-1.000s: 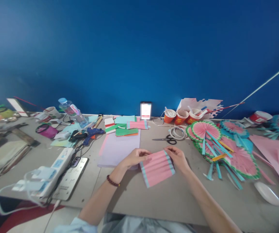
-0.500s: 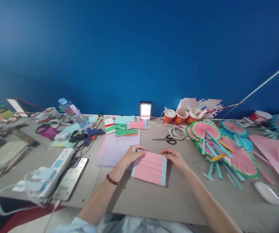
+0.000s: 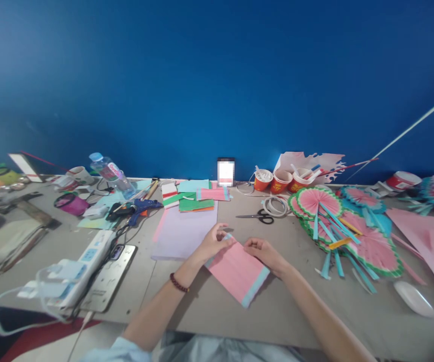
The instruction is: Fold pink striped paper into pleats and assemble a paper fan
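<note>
Centrally, a pink rectangular paper sheet with pale-blue edge bands (image 3: 237,274) is held slantwise above the near part of the grey tabletop (image 3: 235,324); whether its lower corner touches the surface cannot be told. The left hand (image 3: 213,244), with a dark-red beaded bracelet (image 3: 179,283) at its wrist, pinches the sheet near its upper left corner, thumb on top. The right hand (image 3: 265,254), fingers curled, pinches the upper right edge. Beyond the left hand lies a flat lilac paper sheet (image 3: 184,235); beyond the right, black-handled metal scissors (image 3: 260,216). Farther right, pleated pink paper fans with green rims (image 3: 320,202) overlap in a heap.
</note>
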A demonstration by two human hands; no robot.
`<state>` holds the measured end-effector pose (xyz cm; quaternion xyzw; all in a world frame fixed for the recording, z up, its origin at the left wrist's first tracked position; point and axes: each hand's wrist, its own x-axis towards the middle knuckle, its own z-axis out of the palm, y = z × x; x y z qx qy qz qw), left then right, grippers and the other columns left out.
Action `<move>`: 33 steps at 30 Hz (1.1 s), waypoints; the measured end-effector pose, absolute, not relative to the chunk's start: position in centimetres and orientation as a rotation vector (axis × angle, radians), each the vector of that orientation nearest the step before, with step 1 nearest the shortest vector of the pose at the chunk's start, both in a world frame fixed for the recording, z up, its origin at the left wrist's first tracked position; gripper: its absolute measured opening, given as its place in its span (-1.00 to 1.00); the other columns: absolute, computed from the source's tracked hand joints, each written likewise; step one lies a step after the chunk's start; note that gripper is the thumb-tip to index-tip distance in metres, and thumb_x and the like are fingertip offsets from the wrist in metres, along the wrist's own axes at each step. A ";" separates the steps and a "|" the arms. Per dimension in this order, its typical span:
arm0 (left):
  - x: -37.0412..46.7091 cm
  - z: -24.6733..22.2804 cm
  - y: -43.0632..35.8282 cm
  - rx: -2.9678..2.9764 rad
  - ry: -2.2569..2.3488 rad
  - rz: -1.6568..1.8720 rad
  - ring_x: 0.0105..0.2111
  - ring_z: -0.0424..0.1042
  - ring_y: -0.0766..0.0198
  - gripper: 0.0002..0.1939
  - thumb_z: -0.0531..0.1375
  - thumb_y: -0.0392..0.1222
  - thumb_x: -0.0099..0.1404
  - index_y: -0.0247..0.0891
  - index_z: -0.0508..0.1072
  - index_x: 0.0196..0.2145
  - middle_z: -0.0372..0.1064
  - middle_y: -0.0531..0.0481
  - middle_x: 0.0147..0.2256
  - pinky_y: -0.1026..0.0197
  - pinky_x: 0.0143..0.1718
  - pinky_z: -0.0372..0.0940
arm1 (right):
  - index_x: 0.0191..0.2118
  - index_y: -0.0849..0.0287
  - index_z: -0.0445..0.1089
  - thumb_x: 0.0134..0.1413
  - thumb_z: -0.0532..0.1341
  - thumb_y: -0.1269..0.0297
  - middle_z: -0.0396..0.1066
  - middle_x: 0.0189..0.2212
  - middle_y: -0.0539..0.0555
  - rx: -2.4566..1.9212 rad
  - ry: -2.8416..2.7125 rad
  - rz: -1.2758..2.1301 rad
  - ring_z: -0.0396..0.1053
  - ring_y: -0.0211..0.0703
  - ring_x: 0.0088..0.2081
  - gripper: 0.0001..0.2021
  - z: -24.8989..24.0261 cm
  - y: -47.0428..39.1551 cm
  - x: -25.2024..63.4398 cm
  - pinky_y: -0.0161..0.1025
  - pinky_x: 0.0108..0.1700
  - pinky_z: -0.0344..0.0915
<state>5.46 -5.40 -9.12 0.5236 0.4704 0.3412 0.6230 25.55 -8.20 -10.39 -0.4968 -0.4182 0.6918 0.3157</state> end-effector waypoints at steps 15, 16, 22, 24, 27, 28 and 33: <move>6.0 -9.6 -5.5 1.245 1.055 0.641 -0.56 0.27 0.37 -0.55 0.35 0.13 -0.13 -0.36 0.42 -0.52 0.36 0.02 -0.57 0.31 -0.48 0.13 | -0.45 0.22 0.40 -0.29 0.41 0.09 0.36 -0.60 -0.09 -1.202 -0.948 1.848 0.21 -0.38 -0.57 -0.68 -10.0 -8.3 24.4 -0.36 -0.48 0.07; 6.1 -9.4 -5.6 1.259 1.057 0.635 -0.57 0.26 0.38 -0.54 0.35 0.14 -0.14 -0.36 0.42 -0.53 0.35 0.03 -0.58 0.31 -0.49 0.12 | -0.47 0.22 0.40 -0.30 0.42 0.10 0.36 -0.61 -0.09 -1.198 -0.943 1.850 0.21 -0.38 -0.57 -0.68 -10.1 -8.4 24.3 -0.36 -0.48 0.07; 6.4 -9.0 -5.8 1.301 1.074 0.624 -0.61 0.14 0.42 -0.49 0.30 0.23 -0.13 -0.36 0.39 -0.60 0.24 0.08 -0.64 0.33 -0.55 0.02 | -0.48 0.21 0.40 -0.30 0.43 0.20 0.39 -0.59 -0.09 -1.095 -0.745 2.033 0.28 -0.37 -0.55 -0.73 -10.3 -8.5 24.6 -0.37 -0.42 0.16; 6.4 -8.9 -5.9 1.293 1.084 0.617 -0.62 0.09 0.45 -0.48 0.28 0.24 -0.09 -0.37 0.39 -0.59 0.19 0.11 -0.65 0.33 -0.57 -0.02 | -0.41 0.20 0.43 -0.32 0.44 0.25 0.43 -0.53 -0.06 -1.074 -0.680 2.088 0.33 -0.34 -0.50 -0.72 -10.4 -8.4 24.7 -0.35 -0.34 0.23; 6.5 -8.8 -6.0 1.286 1.087 0.605 -0.64 0.01 0.47 -0.48 0.26 0.24 -0.05 -0.36 0.37 -0.60 0.09 0.15 -0.67 0.33 -0.60 -0.09 | -0.39 0.20 0.47 -0.33 0.43 0.29 0.46 -0.49 -0.03 -1.073 -0.654 2.103 0.35 -0.30 -0.45 -0.74 -10.6 -8.2 24.7 -0.32 -0.27 0.27; 6.5 -8.8 -6.0 1.288 1.086 0.603 -0.64 -0.01 0.48 -0.48 0.25 0.25 -0.04 -0.36 0.35 -0.62 0.07 0.16 -0.68 0.33 -0.60 -0.11 | -0.42 0.19 0.47 -0.31 0.43 0.29 0.45 -0.50 -0.03 -1.075 -0.658 2.093 0.35 -0.29 -0.46 -0.77 -10.7 -8.2 24.7 -0.31 -0.28 0.27; 6.9 -8.8 -6.1 1.278 1.079 0.667 -0.62 0.02 0.45 -0.47 0.24 0.26 -0.05 -0.35 0.34 -0.63 0.08 0.15 -0.67 0.32 -0.58 -0.08 | -0.47 0.19 0.45 -0.32 0.41 0.25 0.45 -0.53 -0.02 -1.097 -0.661 2.032 0.36 -0.24 -0.48 -0.79 -11.0 -8.2 24.5 -0.27 -0.32 0.28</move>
